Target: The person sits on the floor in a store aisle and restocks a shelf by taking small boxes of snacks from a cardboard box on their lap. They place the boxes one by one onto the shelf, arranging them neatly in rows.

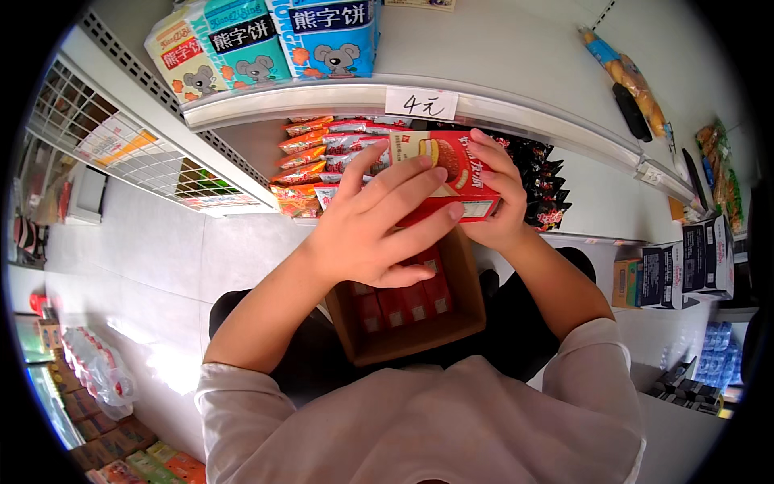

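A red and cream snack box [455, 158], printed with a picture of a filled pie, is between my two hands in front of the shelf. My right hand [500, 202] grips its right side, fingertips over the top edge. Across the left side and near edge of the box lie the spread fingers of my left hand [378, 221]; the thumb points away from it. Below, an open cardboard carton [417, 348] stands between my legs. Several red boxes [411, 302] stand inside it, partly hidden by my left hand.
Orange and white snack packets [305, 163] and black packets [546, 181] fill parts of the lower shelf. Above runs a shelf edge [272, 103] with a handwritten price card [421, 104]. Biscuit bags [329, 39] stand on it. A wire mesh panel [145, 163] is left; dark cartons [686, 260] are right.
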`<state>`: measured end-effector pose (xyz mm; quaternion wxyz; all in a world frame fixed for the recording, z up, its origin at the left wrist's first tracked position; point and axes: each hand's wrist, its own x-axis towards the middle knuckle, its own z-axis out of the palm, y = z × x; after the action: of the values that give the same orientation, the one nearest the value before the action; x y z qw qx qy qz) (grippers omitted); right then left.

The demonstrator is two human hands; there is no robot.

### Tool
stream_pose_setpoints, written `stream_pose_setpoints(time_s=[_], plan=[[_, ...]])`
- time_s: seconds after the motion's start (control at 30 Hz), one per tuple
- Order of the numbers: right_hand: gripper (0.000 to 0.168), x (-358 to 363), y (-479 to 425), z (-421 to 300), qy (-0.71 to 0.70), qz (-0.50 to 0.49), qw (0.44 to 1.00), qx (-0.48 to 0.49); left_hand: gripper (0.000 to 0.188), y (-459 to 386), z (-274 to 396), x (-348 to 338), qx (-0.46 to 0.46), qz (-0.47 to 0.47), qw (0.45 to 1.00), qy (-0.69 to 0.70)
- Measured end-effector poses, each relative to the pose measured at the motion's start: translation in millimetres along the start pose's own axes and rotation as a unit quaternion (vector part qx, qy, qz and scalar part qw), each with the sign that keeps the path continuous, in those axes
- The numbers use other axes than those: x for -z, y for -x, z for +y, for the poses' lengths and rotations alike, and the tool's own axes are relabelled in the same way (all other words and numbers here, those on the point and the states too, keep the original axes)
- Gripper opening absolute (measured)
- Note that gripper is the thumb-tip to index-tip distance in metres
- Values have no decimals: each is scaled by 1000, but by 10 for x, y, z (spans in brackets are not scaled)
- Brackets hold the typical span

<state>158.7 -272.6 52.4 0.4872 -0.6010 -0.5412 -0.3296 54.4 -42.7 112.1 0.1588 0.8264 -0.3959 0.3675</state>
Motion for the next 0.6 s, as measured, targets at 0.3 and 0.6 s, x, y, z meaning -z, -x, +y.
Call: stream_pose_setpoints(time_s=[0.3, 0.6], plan=[[90, 252, -163, -14, 142, 59, 987, -50, 88, 290, -598, -2, 208, -40, 965, -156], [90, 539, -719, -7, 228, 77, 970, 31, 102, 272, -553, -44, 224, -95, 953, -182]])
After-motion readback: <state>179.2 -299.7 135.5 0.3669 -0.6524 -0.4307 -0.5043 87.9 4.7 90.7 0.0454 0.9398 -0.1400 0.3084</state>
